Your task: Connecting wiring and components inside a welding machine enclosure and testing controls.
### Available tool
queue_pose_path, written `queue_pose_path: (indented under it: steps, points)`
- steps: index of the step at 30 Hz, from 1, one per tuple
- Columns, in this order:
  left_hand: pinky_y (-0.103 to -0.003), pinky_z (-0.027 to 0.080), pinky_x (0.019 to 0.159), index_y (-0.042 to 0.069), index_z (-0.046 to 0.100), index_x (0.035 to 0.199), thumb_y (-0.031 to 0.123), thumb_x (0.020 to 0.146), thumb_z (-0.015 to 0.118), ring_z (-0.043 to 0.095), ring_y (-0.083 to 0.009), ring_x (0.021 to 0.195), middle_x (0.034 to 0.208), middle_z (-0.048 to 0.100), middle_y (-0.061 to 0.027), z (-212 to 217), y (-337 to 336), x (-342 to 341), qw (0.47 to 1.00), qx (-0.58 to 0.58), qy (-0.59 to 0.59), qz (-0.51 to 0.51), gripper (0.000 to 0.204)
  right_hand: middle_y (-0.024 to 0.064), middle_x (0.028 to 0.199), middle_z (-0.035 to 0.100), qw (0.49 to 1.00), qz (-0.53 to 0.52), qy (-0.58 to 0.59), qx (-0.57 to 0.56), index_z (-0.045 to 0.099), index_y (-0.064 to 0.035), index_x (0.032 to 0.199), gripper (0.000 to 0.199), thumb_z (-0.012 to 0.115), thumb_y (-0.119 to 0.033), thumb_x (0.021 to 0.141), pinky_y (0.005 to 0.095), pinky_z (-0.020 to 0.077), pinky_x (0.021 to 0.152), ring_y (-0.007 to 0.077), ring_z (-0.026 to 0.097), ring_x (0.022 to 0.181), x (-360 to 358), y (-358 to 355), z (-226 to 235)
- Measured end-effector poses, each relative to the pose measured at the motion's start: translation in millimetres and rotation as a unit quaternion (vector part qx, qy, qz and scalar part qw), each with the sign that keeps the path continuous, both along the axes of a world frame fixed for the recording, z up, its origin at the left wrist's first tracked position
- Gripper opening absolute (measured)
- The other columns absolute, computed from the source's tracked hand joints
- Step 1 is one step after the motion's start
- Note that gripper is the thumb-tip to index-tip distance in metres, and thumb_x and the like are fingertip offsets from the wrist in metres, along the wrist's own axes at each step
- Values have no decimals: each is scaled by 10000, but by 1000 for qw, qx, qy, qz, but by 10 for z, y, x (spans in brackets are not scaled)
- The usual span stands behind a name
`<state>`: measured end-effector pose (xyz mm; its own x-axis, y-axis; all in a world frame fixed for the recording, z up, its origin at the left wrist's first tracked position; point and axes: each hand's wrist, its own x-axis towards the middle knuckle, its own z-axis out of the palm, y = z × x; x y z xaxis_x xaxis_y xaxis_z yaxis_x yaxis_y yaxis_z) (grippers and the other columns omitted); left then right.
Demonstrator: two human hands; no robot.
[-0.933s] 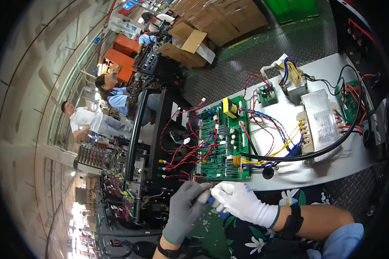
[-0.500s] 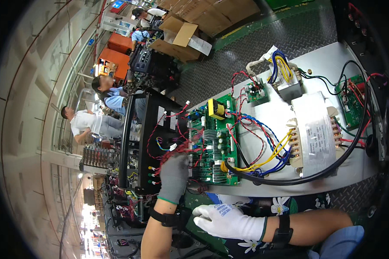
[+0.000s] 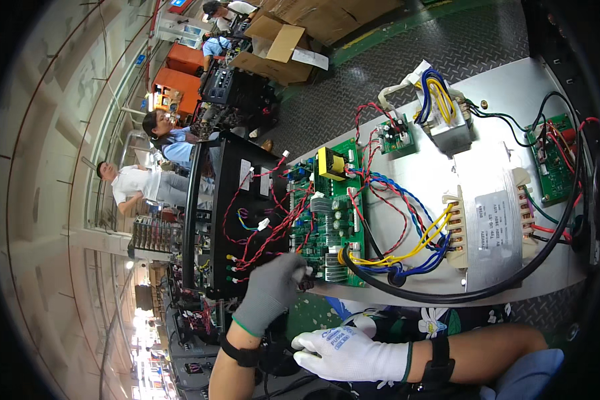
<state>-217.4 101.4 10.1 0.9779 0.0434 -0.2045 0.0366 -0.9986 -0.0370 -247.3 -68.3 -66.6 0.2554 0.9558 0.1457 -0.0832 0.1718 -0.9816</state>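
Note:
My left hand (image 3: 271, 293), in a grey glove, is at the lower left corner of the green circuit board (image 3: 343, 220). Its fingers are bent together at the board's edge; what they hold, if anything, is hidden. Twisted red wires (image 3: 283, 223) with small white plugs run from the board into the black front panel (image 3: 237, 200) just above this hand. Lower down, my right hand (image 3: 350, 352), in a white glove, rests over a dark flowered cloth (image 3: 433, 320). Its fingers are curled, and nothing shows in them. Yellow and blue leads (image 3: 420, 250) join the board to a large transformer (image 3: 493, 223).
A silver metal base plate (image 3: 407, 180) carries these parts. On it are also a smaller transformer (image 3: 447, 127), a small green board (image 3: 395, 133) and another at the far right (image 3: 553, 160). A thick black cable (image 3: 460, 298) loops along the near edge. Cardboard boxes (image 3: 280, 53) and other people stand beyond.
My left hand has moved down and slightly right, off the red wires, which now show along with their plugs. My right hand has shifted slightly left.

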Motion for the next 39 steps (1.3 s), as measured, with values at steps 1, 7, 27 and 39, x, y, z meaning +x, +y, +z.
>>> queue_pose_path:
  steps: [1, 7, 27, 39]
  points:
    - [-325, 512, 682, 23, 617, 972, 54, 869, 590, 667, -272, 778, 839, 644, -143, 3, 32, 30, 998, -50, -21, 17, 111, 211, 1044, 644, 1000, -1, -8, 10, 549, -8, 1185, 431, 443, -354, 951, 399, 466, 870, 349, 614, 1011, -41, 27, -22]
    - [-420, 503, 668, 94, 552, 999, 145, 904, 557, 640, -359, 752, 832, 630, -151, -76, 203, 212, 995, -94, -4, -25, 108, 188, 1028, 651, 998, 31, -39, -32, 536, -48, 1143, 398, 396, -367, 951, 447, 451, 877, 351, 614, 1008, -34, 30, -40]
    - [-491, 501, 661, 49, 567, 900, 154, 845, 579, 630, -386, 766, 937, 601, -189, -320, 424, 261, 964, 254, -14, 81, 119, 188, 1012, 644, 995, 77, -68, -8, 539, -33, 1156, 421, 419, -384, 956, 446, 477, 830, 352, 629, 951, -7, -125, 27]
    - [-470, 519, 677, 46, 590, 925, 150, 848, 571, 638, -388, 782, 1081, 580, -167, -357, 378, 181, 970, 212, -64, 101, 131, 184, 986, 648, 996, 55, -65, 11, 538, -43, 1154, 403, 440, -378, 954, 447, 488, 804, 347, 639, 924, -33, -104, -17]
